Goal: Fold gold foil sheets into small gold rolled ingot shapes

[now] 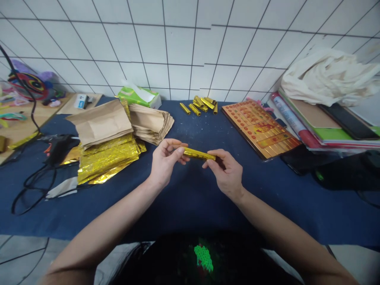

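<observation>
A shiny gold foil roll (197, 154) is held level between my two hands over the blue table cover. My left hand (168, 160) pinches its left end with thumb and fingers. At the other end, my right hand (227, 173) grips it between thumb and bent fingers. Several similar short gold rolls (202, 104) lie in a loose heap near the wall. To the left sit a stack of gold foil sheets (107, 158) and brown paper sheets (102, 122), with more folded brown paper (151, 122) beside them.
A black glue gun (61, 148) with its cord lies at the left. Behind the paper stands a green tissue box (139, 97). At the right are a red-and-gold printed box (261, 128), a black phone (348, 120) on books, and a white cloth bag (332, 77).
</observation>
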`<state>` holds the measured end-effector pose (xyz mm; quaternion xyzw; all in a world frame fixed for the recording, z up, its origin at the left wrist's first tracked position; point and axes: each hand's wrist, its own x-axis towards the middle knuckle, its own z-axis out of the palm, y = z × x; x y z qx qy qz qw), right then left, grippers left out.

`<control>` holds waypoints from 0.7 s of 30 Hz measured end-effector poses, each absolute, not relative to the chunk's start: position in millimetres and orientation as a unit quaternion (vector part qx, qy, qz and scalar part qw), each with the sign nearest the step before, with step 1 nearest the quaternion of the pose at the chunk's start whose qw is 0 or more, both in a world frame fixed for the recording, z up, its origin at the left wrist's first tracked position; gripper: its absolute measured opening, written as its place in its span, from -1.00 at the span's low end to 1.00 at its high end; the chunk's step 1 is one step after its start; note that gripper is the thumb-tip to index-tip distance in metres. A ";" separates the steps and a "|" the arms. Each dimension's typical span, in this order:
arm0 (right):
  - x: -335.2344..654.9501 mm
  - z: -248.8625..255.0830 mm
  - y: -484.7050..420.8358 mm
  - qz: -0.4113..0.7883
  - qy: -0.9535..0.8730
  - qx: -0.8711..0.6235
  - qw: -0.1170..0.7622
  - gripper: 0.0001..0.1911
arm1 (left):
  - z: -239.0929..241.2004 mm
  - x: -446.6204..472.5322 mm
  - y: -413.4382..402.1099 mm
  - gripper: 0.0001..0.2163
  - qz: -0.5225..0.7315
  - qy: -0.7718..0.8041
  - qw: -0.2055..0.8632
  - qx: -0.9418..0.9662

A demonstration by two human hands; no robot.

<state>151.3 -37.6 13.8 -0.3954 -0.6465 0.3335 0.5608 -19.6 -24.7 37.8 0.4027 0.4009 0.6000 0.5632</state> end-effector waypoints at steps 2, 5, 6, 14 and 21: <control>152.6 13.0 -35.6 0.319 -0.650 -0.394 0.566 -0.81 | 37.7 -20.0 -23.4 -0.74 0.601 0.416 0.554 0.399; 154.3 11.3 -33.5 0.292 -0.665 -0.402 0.558 -0.81 | 36.6 -20.9 -22.1 -0.76 0.554 0.451 0.558 0.423; 154.5 10.6 -33.3 0.285 -0.671 -0.403 0.554 -0.82 | 36.2 -21.2 -21.9 -0.75 0.533 0.460 0.563 0.432; 152.7 12.0 -33.6 0.316 -0.635 -0.411 0.573 -0.77 | 35.2 -23.3 -20.6 -0.75 0.524 0.462 0.600 0.389; 155.8 18.0 -30.6 0.335 -0.635 -0.441 0.539 -0.89 | 30.8 -19.0 -25.2 -0.79 0.538 0.460 0.559 0.432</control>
